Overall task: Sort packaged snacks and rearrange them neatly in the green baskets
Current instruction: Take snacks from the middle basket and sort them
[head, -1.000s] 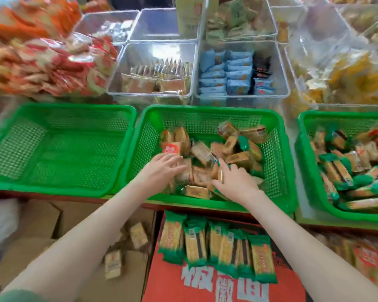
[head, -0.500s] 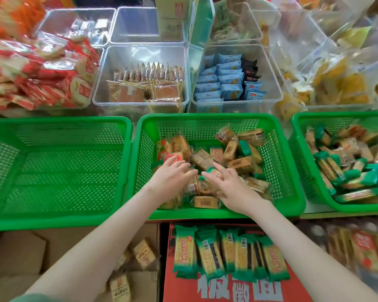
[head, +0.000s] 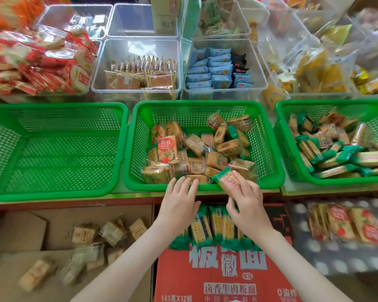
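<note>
Mid-sort: the right hand (head: 249, 203) pinches a green-ended cracker packet (head: 227, 179) over the middle green basket's (head: 205, 103) near rim, and the left hand (head: 179, 203) lies flat alongside, empty. Next, it probably goes to the right-hand basket (head: 327, 102), among matching packets.

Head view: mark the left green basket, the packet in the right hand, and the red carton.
left green basket (head: 52, 194), head view, on its near rim.
packet (head: 226, 180), head view, middle of its printed face.
red carton (head: 179, 280), head view, bare red top face.

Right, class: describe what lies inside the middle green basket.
A jumbled heap of tan snack packets, a red-printed packet on top. Whatever lies beneath the heap is hidden.
</note>
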Demonstrator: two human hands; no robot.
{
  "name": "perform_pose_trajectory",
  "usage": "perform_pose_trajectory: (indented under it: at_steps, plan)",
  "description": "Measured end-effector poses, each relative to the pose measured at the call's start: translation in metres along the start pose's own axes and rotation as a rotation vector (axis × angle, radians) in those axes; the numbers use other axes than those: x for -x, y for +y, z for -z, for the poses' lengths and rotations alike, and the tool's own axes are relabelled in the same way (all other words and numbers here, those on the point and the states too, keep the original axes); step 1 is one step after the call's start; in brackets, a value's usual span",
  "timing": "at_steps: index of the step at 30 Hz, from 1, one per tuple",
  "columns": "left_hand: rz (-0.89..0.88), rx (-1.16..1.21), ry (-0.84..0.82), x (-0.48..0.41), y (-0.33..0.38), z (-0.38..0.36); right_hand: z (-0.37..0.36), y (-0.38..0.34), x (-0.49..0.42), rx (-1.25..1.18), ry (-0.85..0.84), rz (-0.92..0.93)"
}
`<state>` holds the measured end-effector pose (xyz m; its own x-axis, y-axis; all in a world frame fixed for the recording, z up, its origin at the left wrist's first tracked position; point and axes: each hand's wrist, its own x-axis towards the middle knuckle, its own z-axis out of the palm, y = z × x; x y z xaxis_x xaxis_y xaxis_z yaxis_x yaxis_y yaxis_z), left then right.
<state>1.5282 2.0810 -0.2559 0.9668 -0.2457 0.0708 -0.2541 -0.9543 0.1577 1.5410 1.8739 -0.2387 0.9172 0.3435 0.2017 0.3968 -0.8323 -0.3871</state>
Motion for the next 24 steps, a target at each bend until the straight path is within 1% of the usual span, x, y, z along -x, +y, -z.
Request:
perform_pose_trajectory:
  at_steps: [3, 5, 6, 9, 12, 14, 17, 19, 21, 22, 24]
  plan:
    - [0.031, -0.024, -0.005, 0.019, 0.014, -0.005, -0.009, 0.001, 0.041, 0.012, 0.046, 0.039]
    - [0.044, -0.039, -0.009, 0.029, 0.022, -0.009, -0.017, 0.007, 0.064, 0.034, 0.023, 0.077]
    - [0.044, -0.047, -0.024, 0.034, 0.027, -0.012, -0.024, 0.012, 0.075, 0.036, -0.021, 0.060]
    - [0.032, -0.073, -0.078, 0.048, 0.039, -0.021, -0.042, 0.023, 0.095, 0.045, -0.273, -0.077]
    - [0.036, -0.040, -0.134, 0.057, 0.051, -0.022, -0.046, 0.024, 0.095, 0.035, -0.480, -0.180]
    - [0.012, 0.008, -0.126, 0.060, 0.056, -0.019, -0.045, 0.021, 0.091, 0.061, -0.439, -0.153]
    - [-0.080, 0.097, -0.007, 0.053, 0.054, -0.012, -0.034, 0.015, 0.075, 0.106, -0.227, -0.087]
    - [-0.152, 0.162, 0.082, 0.039, 0.049, -0.003, -0.023, 0.013, 0.060, 0.081, -0.095, -0.044]
    - [-0.190, 0.187, 0.132, 0.019, 0.043, 0.007, -0.010, 0.012, 0.036, 0.041, 0.004, 0.016]
    - [-0.197, 0.187, 0.145, 0.007, 0.039, 0.012, -0.005, 0.013, 0.023, 0.019, 0.039, 0.033]
    - [-0.205, 0.177, 0.172, -0.020, 0.028, 0.017, 0.003, 0.016, -0.006, -0.005, 0.049, 0.045]
